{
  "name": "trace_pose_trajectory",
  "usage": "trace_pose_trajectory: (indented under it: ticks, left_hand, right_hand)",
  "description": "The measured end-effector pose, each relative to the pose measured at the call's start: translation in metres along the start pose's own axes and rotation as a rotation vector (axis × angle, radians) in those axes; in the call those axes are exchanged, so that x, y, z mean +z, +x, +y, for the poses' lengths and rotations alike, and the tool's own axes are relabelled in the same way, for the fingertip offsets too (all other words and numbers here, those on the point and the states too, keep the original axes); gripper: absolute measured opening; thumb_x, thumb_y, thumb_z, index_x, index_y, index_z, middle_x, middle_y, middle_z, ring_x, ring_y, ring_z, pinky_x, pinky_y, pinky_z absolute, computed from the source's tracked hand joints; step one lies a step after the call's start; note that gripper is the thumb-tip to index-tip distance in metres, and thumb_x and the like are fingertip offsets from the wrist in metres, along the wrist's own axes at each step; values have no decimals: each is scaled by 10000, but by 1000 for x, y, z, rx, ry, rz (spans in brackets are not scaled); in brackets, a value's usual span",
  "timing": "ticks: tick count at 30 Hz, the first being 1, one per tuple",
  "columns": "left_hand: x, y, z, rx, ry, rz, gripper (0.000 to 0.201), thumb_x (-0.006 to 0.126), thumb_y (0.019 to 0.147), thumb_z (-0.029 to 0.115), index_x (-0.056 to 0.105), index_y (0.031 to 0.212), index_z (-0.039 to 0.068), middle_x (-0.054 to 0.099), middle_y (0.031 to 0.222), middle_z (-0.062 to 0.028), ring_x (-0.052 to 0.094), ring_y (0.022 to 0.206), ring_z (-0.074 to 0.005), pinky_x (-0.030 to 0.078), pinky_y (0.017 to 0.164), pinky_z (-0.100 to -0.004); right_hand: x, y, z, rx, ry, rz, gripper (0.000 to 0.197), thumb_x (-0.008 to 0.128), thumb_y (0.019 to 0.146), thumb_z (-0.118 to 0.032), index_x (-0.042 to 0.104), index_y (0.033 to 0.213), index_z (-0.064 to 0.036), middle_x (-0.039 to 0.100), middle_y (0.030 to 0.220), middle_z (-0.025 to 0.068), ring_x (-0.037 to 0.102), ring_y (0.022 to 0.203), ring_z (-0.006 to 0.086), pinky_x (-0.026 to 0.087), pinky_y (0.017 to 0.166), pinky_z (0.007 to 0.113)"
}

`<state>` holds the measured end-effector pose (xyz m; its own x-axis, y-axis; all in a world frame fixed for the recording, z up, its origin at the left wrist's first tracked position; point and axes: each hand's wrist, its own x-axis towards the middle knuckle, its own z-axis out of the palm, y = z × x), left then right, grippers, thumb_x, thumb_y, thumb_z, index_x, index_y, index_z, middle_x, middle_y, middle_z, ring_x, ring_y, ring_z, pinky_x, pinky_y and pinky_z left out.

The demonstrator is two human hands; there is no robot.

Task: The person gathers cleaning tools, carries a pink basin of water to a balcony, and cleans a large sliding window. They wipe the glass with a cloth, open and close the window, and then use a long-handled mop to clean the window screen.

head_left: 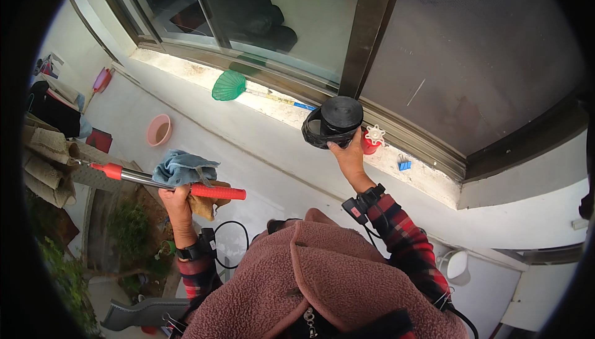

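Observation:
My left hand (178, 209) is closed around a shiny metal pole with red ends (145, 178). Bunched over the pole beside my fingers is a blue cloth (185, 166), with a tan cloth (204, 207) below it. At the window ledge, my right hand (350, 156) grips a round black container (342, 112) with black plastic bag material around its side; my thumb shows at the near edge and the other fingers are partly hidden. Just right of that hand stands a red object with a white star-shaped knob (374, 134).
A green mesh scoop (229, 85) and a blue binder clip (404, 163) lie on the ledge (427, 178) below the windows. On the floor are a pink basin (159, 130) and a white bucket (454, 267). Brown towels (46, 159) hang at far left, above plants (130, 224).

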<state>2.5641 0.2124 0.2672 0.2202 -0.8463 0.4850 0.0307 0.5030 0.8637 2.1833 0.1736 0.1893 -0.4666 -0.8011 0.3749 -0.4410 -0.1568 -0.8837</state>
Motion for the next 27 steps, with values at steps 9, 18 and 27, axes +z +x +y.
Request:
trace_pose_trajectory:
  ticks: [9, 18, 27]
  left_hand:
    - [-84, 4, -40, -23, 28, 132, 233, 602, 726, 87, 563, 942, 10, 566, 923, -17, 515, 828, -117, 420, 804, -262]
    - [-113, 27, -71, -43, -66, 118, 224, 604, 726, 91, 571, 928, -1, 571, 889, -16, 522, 784, -116, 428, 754, -257]
    - [-107, 49, -49, 11, -79, -95, 208, 572, 752, 96, 533, 931, -2, 565, 915, -54, 529, 793, -142, 441, 761, -283]
  right_hand:
    - [71, 1, 20, 47, 42, 108, 712, 752, 717, -228, 358, 1248, 34, 541, 1182, 209, 544, 1077, 291, 423, 919, 344]
    - [157, 45, 2, 196, 32, 258, 848, 734, 708, -253, 252, 1341, 39, 396, 1256, 308, 404, 1176, 420, 344, 1002, 429]
    - [156, 35, -9, 151, 22, 203, 911, 754, 685, -277, 217, 1358, 21, 413, 1207, 307, 472, 1089, 414, 397, 945, 412]
